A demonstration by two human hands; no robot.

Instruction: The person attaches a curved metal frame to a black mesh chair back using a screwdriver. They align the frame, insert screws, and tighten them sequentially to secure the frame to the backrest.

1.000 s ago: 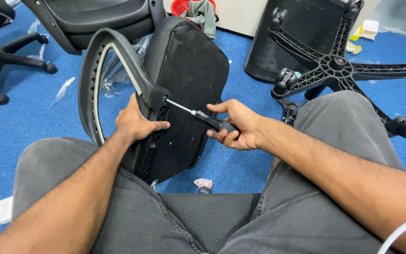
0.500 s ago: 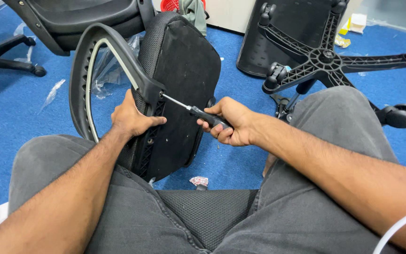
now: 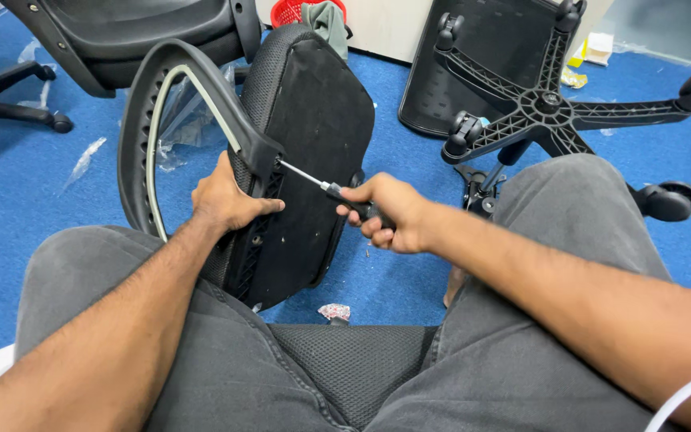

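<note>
Nearest the camera, two forearms run out over the person's grey trousers (image 3: 201, 360), knees spread to either side of a black mesh chair seat (image 3: 353, 364). The left forearm comes up from the lower left, and the left hand (image 3: 229, 200) is wrapped around the black plastic frame of a chair backrest (image 3: 313, 160), thumb across the front and fingers curled behind, clamped on it just below where the curved armrest loop (image 3: 153, 120) joins. The right forearm crosses in from the lower right with the wrist nearly straight; the right hand (image 3: 389, 220) is closed in a fist around the black handle of a screwdriver (image 3: 325, 188), whose thin metal shaft points up and left with its tip at the joint on the frame, just beside the left thumb. The backrest stands tilted on the blue carpet (image 3: 409, 272) between the knees, leaning away. Further off, to the right, an upturned five-star chair base (image 3: 553, 112) with castors lies beside a black panel; at upper left sits another chair seat (image 3: 121, 32), and a red basket (image 3: 285, 12) stands at the top edge.
</note>
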